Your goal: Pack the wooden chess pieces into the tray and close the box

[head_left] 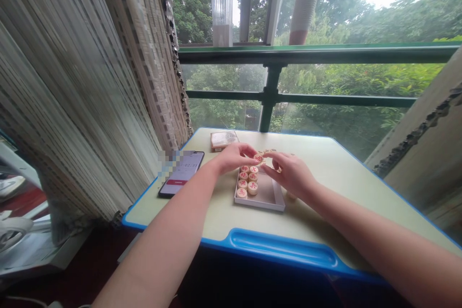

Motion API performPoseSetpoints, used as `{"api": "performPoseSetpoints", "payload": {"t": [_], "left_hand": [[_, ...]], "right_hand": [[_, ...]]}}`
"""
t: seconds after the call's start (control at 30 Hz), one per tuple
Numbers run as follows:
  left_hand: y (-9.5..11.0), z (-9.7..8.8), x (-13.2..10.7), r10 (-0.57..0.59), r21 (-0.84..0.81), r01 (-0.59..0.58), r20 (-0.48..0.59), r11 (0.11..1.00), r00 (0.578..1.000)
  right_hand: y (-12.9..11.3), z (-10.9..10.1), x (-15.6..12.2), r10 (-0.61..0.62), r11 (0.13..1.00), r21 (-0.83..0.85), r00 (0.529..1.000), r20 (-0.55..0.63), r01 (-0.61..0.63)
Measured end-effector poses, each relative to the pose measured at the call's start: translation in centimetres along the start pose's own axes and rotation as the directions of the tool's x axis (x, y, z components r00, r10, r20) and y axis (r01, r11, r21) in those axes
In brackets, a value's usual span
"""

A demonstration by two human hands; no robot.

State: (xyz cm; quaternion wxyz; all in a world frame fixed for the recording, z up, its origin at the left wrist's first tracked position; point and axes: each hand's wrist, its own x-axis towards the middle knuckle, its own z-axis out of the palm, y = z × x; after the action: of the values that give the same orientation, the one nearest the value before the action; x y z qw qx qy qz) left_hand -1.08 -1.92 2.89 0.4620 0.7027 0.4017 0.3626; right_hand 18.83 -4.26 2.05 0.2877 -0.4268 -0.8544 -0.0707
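A shallow white box [265, 206] lies on the table, with several round Chinese chess pieces [253, 187] with red characters standing in rows along its left side. Over the box's far end, one more Chinese chess piece [258, 158] is tilted up between my hands. My left hand [236, 156] pinches it from the left with thumb and fingers. From the right, the curled fingers of my right hand [290, 171] meet the same piece, the thumb lower down. More pieces [267, 151] show behind my fingers, and one [291, 196] is partly hidden under my right wrist.
A phone [184, 173] with a timer on its screen lies at the left of the blue-edged table [346, 168]. Behind my left hand is a small box [224, 139]. A blue tray groove [285, 248] runs along the near edge. Curtains [144, 57] hang at the left.
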Motion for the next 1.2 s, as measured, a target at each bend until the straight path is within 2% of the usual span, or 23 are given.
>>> {"api": "performPoseSetpoints", "payload": {"t": [0.1,0.27,0.53,1.0,1.1,1.2], "left_hand": [[0.09,0.08,-0.11,-0.011,-0.024,0.012,0.045,1.000,0.999],[0.33,0.15,-0.22,-0.003,-0.032,0.005,0.046,0.999,0.999],[0.75,0.09,-0.35,-0.053,-0.124,0.062,0.074,0.990,0.996],[0.35,-0.13,-0.27,-0.077,-0.110,0.087,0.090,0.990,0.993],[0.35,-0.16,-0.20,-0.082,-0.106,0.088,0.062,0.990,0.995],[0.22,-0.31,-0.02,-0.079,-0.109,0.075,-0.033,0.991,0.996]], "right_hand": [[-0.09,0.03,-0.12,-0.065,0.998,0.016,0.998,-0.003,0.065],[-0.03,0.08,-0.07,-0.029,1.000,0.004,0.999,-0.046,0.030],[0.05,0.03,-0.18,-0.042,0.999,0.031,0.997,-0.072,0.044],[0.04,0.04,-0.15,-0.060,0.998,0.007,0.996,-0.066,0.061],[-0.16,-0.18,-0.18,-0.054,0.999,-0.004,0.998,-0.039,0.054],[-0.52,-0.60,-0.20,-0.063,0.997,-0.030,0.996,0.067,0.065]]}}
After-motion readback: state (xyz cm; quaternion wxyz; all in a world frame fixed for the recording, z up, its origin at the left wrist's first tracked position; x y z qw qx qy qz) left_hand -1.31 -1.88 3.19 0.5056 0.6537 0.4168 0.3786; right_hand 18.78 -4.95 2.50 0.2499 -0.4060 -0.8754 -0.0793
